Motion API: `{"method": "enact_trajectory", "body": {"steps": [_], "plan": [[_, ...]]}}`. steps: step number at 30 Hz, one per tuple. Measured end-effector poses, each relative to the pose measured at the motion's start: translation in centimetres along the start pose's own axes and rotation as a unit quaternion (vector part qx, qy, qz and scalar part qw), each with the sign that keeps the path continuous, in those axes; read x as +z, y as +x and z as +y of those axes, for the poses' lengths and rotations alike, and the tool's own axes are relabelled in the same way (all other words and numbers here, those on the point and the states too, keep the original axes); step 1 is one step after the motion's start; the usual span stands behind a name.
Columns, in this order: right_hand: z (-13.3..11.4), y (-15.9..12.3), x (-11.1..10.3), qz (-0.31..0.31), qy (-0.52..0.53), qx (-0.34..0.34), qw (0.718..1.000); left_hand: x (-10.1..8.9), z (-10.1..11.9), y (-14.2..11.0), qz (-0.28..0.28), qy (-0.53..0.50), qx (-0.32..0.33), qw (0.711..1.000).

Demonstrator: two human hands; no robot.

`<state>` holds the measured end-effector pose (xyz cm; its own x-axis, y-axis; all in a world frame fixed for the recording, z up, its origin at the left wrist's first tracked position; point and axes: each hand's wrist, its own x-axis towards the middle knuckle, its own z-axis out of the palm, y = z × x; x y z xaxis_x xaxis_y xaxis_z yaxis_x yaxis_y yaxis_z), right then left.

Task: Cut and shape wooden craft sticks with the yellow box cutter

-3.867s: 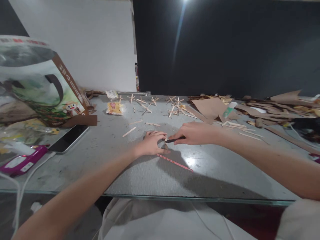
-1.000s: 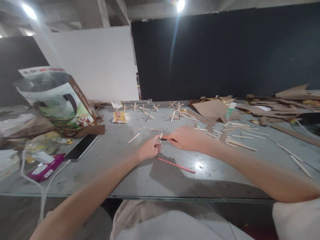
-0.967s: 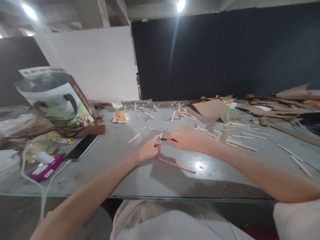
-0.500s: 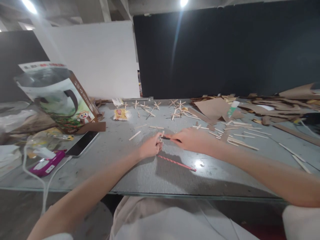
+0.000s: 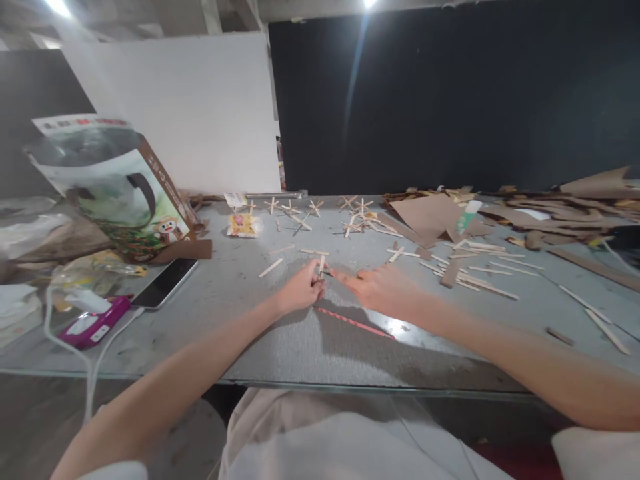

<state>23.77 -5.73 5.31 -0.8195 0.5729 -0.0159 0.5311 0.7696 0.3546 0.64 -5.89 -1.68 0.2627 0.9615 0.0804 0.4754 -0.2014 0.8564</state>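
My left hand [image 5: 301, 285] is closed around a short pale wooden craft stick [image 5: 321, 264], held upright just above the grey table. Facing it from the right, my right hand [image 5: 377, 285] has its index finger stretched along a thin dark tool [image 5: 327, 273]. The tool's tip meets the stick; most of it is hidden under my fingers, and its exact kind cannot be made out. Just in front of my hands lies a thin red striped stick [image 5: 356, 323], like a pencil. Loose craft sticks [image 5: 271, 268] lie beyond my left hand.
Several star-shaped crossed-stick pieces [image 5: 303, 223] stand at the back, beside a small yellow packet [image 5: 244, 225]. Many loose sticks [image 5: 480, 270], brown card [image 5: 423, 217] and a green-white tube [image 5: 467, 217] lie right. A phone [image 5: 166, 283], purple device [image 5: 95, 323] and large printed bag [image 5: 120, 207] are left.
My right index finger has straightened along the dark tool, which shows less than before. My left hand keeps the craft stick in nearly the same place. The view has tilted slightly down.
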Motion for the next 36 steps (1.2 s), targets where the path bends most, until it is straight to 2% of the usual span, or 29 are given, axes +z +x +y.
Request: {"method": "enact_trajectory", "body": {"steps": [3,6,11,17,21,24,27,31,36], "plan": [[0.2,0.3,-1.6,-0.016,0.016,0.005,1.000,0.1,0.1,-0.2,0.005,0.039,0.007,0.999],[0.2,0.8,-2.5,-0.027,-0.002,-0.015,1.000,-0.1,-0.1,0.0,-0.003,0.016,-0.003,1.000],[-0.2,1.0,-1.8,0.002,-0.015,-0.019,1.000,-0.5,-0.4,0.2,0.002,-0.058,0.006,0.998],[-0.1,0.2,-2.5,-0.012,0.007,0.003,1.000,-0.3,-0.3,-0.2,-0.010,0.022,0.025,0.999],[-0.5,0.5,-1.9,-0.008,0.001,0.009,1.000,-0.6,-0.4,0.2,-0.025,-0.054,0.011,0.998],[-0.9,1.0,-1.5,0.000,-0.005,0.007,1.000,-0.8,-0.4,0.4,-0.001,-0.109,0.016,0.994],[-0.9,1.3,-1.9,0.001,0.002,0.018,1.000,-0.7,-0.5,0.4,0.022,-0.083,0.001,0.996],[-0.6,1.3,-2.5,0.005,0.006,0.021,1.000,-0.6,-0.4,0.4,0.008,-0.048,-0.002,0.999],[-0.6,1.2,-1.9,0.013,0.016,0.022,1.000,-0.7,-0.1,0.2,0.012,-0.014,-0.005,1.000]]}}
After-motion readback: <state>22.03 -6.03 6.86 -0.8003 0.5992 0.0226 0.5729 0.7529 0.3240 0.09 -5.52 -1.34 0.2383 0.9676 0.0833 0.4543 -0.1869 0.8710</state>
